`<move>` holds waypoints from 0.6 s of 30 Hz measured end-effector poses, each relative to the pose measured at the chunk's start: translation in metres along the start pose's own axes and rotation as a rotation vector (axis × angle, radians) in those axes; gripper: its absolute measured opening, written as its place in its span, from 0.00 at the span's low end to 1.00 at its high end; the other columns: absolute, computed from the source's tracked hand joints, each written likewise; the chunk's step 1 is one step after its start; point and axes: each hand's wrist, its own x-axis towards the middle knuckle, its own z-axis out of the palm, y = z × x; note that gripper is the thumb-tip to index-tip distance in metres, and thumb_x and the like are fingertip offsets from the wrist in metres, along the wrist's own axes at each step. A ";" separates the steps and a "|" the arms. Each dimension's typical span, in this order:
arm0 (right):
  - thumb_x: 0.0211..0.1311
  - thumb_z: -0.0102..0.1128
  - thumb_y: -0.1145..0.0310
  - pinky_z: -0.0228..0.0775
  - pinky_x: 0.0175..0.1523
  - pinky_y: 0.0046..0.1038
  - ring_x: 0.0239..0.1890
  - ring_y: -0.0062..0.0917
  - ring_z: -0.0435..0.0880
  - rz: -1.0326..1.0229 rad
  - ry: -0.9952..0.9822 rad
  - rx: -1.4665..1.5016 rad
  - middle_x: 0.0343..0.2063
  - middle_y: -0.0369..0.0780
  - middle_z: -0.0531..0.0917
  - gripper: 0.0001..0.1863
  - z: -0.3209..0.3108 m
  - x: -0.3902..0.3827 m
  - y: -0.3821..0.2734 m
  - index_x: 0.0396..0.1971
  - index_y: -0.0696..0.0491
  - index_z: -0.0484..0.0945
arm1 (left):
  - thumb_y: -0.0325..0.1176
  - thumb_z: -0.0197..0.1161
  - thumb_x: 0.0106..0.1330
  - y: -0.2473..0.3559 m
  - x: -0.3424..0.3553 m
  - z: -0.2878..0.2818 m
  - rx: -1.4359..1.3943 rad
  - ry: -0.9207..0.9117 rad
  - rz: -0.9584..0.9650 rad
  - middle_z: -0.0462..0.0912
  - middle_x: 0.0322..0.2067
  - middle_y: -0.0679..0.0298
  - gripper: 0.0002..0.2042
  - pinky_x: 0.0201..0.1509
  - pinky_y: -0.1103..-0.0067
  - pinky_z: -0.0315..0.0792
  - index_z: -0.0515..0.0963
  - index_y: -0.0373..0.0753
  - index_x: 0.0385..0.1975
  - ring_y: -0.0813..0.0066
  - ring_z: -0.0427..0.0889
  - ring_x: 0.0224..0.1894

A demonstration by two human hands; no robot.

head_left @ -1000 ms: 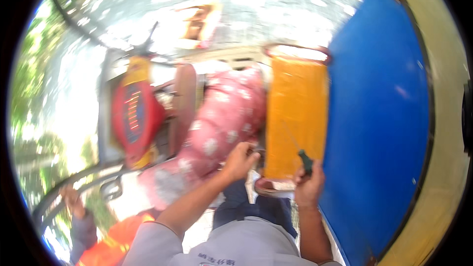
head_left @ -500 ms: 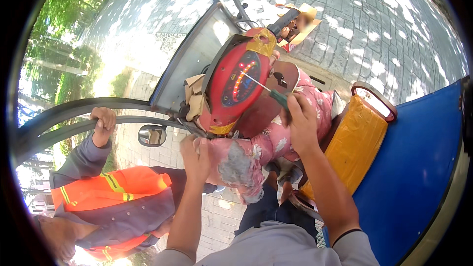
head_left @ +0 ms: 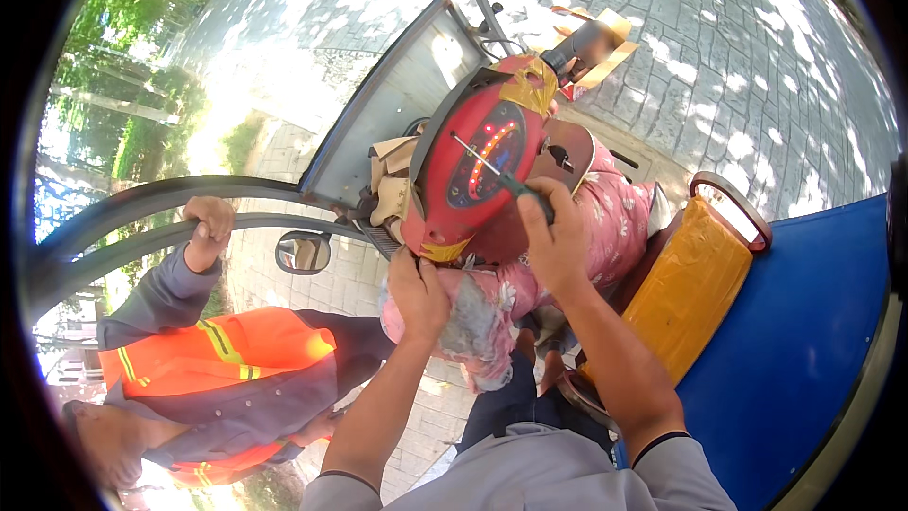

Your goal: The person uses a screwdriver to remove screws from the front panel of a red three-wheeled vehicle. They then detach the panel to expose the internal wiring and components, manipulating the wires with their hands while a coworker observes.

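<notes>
My right hand [head_left: 550,227] grips the green handle of a screwdriver [head_left: 524,191], its shaft lying over the lit gauge [head_left: 492,156] on the red scooter dashboard [head_left: 440,180], which has yellow tape at both ends. My left hand [head_left: 416,286], fingers curled, is at the dashboard's lower end, by the yellow tape [head_left: 445,250]; what its fingertips hold is hidden. Under both hands lies a pink floral padded cover [head_left: 601,255] with a grey patch. A dark handlebar grip [head_left: 577,47] sticks out at the dashboard's far end.
A co-worker in an orange vest [head_left: 255,345] grips the frame bar [head_left: 147,203] at left, near a mirror [head_left: 303,253]. A yellow-taped seat [head_left: 686,284] and blue panel [head_left: 794,341] stand at right; cardboard [head_left: 619,57] and shaded pavement [head_left: 719,38] lie beyond.
My view has swung from the seat to the dashboard. The screwdriver has moved from over the seat onto the gauge. My left hand has reached the dashboard's lower end.
</notes>
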 end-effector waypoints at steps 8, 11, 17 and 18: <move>0.79 0.52 0.50 0.60 0.20 0.23 0.14 0.18 0.71 0.672 -0.078 0.653 0.19 0.36 0.77 0.22 -0.019 0.039 0.016 0.32 0.54 0.76 | 0.29 0.52 0.70 0.000 -0.003 0.003 0.046 -0.009 -0.025 0.78 0.47 0.41 0.15 0.56 0.54 0.66 0.74 0.28 0.52 0.37 0.75 0.50; 0.79 0.52 0.52 0.59 0.20 0.21 0.15 0.17 0.71 0.628 -0.042 0.671 0.18 0.35 0.77 0.21 -0.018 0.050 0.027 0.32 0.54 0.76 | 0.29 0.52 0.69 0.003 0.001 0.002 0.010 -0.024 0.006 0.78 0.47 0.41 0.16 0.57 0.54 0.65 0.73 0.28 0.53 0.37 0.74 0.51; 0.79 0.55 0.57 0.64 0.26 0.20 0.20 0.16 0.74 0.371 0.011 0.405 0.22 0.35 0.79 0.17 -0.011 0.045 0.022 0.41 0.58 0.79 | 0.29 0.52 0.69 -0.001 0.000 0.002 0.061 0.005 0.012 0.78 0.46 0.41 0.16 0.56 0.54 0.66 0.73 0.28 0.53 0.37 0.75 0.50; 0.77 0.59 0.62 0.66 0.29 0.19 0.23 0.15 0.75 0.198 0.030 0.326 0.24 0.34 0.79 0.13 -0.009 0.040 0.020 0.44 0.58 0.80 | 0.29 0.52 0.69 0.000 -0.001 0.002 0.068 0.014 0.026 0.78 0.46 0.41 0.16 0.56 0.54 0.66 0.73 0.28 0.53 0.37 0.75 0.50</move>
